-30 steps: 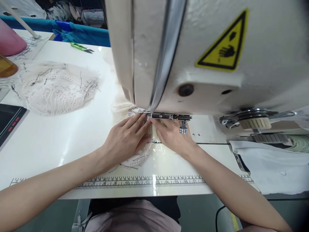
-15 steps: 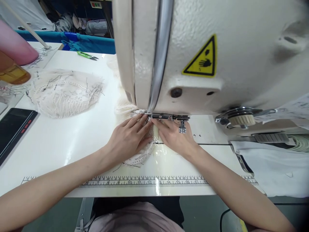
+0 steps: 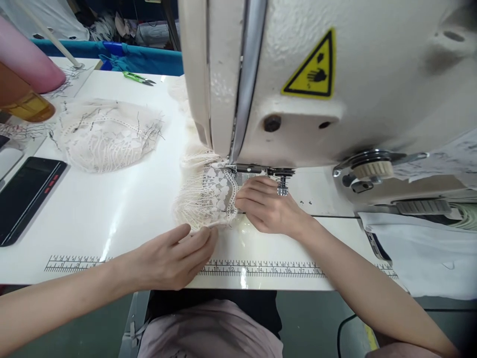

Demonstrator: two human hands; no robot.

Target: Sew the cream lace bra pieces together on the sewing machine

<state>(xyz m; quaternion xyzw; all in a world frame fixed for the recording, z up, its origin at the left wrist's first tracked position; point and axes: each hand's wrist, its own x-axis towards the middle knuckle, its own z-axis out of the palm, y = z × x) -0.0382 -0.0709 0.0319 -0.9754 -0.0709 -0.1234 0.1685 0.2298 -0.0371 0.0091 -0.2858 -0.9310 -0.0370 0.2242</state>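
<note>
Cream lace fabric (image 3: 210, 191) lies under the head of a sewing machine (image 3: 298, 59), its scalloped right border running down from the presser foot area (image 3: 231, 168). My left hand (image 3: 179, 258) is at the fabric's near edge, thumb and fingertips closed on that edge. My right hand (image 3: 266, 204) is curled beside the lace's right border, just below the metal guide (image 3: 257, 170), its fingertips pinching the border. The needle tip is too small to make out.
A second lace piece (image 3: 108, 136) with dark thread ends lies left. Beyond it are green thread snips (image 3: 138, 78); a black phone (image 3: 32, 199) and pink thread cone (image 3: 33, 54) are at far left. A printed ruler (image 3: 261, 269) runs along the table's front edge.
My left hand has moved from beside the presser foot toward me, to the fabric's near edge. More lace is uncovered. My right hand has curled its fingers at the border.
</note>
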